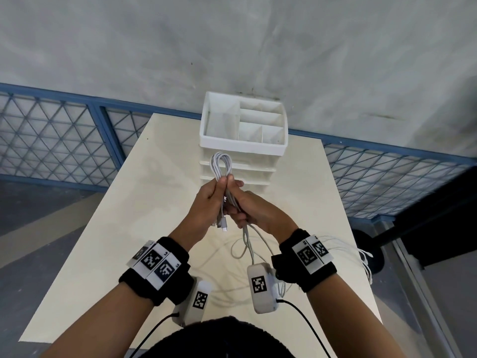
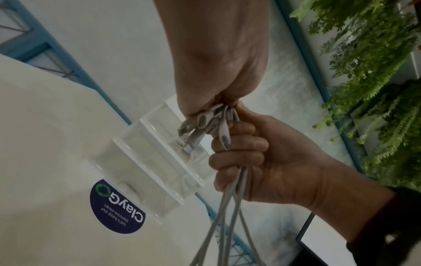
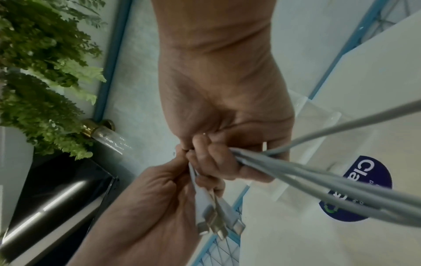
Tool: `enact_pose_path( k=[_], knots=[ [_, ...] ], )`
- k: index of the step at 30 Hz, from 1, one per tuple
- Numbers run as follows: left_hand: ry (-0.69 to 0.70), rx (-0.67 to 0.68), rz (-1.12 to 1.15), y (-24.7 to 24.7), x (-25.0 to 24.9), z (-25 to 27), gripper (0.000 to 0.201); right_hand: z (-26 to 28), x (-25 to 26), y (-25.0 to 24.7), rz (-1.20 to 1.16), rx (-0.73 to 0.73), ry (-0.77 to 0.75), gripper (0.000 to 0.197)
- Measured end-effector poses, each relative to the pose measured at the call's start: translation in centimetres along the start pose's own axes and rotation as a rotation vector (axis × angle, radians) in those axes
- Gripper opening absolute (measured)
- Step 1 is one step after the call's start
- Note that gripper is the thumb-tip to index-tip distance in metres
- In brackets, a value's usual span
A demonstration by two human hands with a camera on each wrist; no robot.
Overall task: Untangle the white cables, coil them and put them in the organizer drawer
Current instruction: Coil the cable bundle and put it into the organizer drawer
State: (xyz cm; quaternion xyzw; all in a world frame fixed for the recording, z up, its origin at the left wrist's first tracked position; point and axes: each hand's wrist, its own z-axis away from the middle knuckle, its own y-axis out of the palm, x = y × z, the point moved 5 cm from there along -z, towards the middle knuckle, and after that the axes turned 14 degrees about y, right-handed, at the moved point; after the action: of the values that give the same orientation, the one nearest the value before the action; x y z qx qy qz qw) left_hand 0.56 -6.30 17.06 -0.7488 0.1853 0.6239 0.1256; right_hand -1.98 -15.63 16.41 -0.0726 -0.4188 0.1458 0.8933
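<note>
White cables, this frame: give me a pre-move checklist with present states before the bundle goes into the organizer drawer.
1. Both hands grip the cable bundle: left hand and right hand both curl round it. Ok.
2. Loops gathered: the folded end stands above the fists. Ok.
3. Coiling finished: strands trail from the right hand to the table. Not ok.
4. Connector ends together: they hang side by side below the left hand. Ok.
5. Drawer open on the organizer: fronts partly hidden behind the hands. Cannot tell.
</note>
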Motion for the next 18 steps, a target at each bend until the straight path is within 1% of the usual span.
enact_pose_path(
  k=[4, 5, 8, 10, 11, 12, 13, 14, 16, 18],
  knots=[
    [0.039, -0.068, -0.042, -1.0, 0.6, -0.5, 0.046, 0.0, 0.0, 0.6, 0.004, 0.036, -0.118, 0.072],
    [0.052, -0.088, -0.006, -1.4, 0.5, -0.6, 0.044, 0.0, -0.3, 0.6, -0.002, 0.044, -0.141, 0.069],
    [0.088, -0.193, 0.214, -3.6, -0.2, -1.8, 0.036, 0.0, -2.5, 0.5, 0.070, 0.072, -0.157, 0.047],
    [0.108, -0.299, 0.370, -5.9, -0.5, -2.8, 0.035, 0.2, -4.5, 0.3, 0.109, 0.103, -0.132, 0.043],
    [0.105, -0.340, 0.417, -6.8, -0.5, -3.1, 0.034, 0.4, -5.3, 0.1, 0.115, 0.097, -0.119, 0.042],
    [0.099, -0.362, 0.418, -7.5, -0.4, -3.3, 0.034, 0.6, -5.8, -0.2, 0.152, 0.072, -0.116, 0.040],
    [0.104, -0.363, 0.363, -8.0, -0.3, -3.3, 0.034, 0.7, -5.9, -0.6, 0.221, 0.032, -0.122, 0.039],
    [0.119, -0.336, 0.269, -8.2, -0.3, -3.2, 0.034, 0.8, -5.6, -0.8, 0.305, -0.010, -0.142, 0.037],
    [0.158, -0.221, 0.056, -7.4, -0.2, -2.9, 0.033, 1.4, -4.3, -1.0, 0.416, -0.060, -0.202, 0.033],
    [0.164, -0.090, -0.092, -5.9, 0.2, -2.7, 0.030, 2.3, -2.6, -1.3, 0.442, -0.078, -0.260, 0.032]
  ],
)
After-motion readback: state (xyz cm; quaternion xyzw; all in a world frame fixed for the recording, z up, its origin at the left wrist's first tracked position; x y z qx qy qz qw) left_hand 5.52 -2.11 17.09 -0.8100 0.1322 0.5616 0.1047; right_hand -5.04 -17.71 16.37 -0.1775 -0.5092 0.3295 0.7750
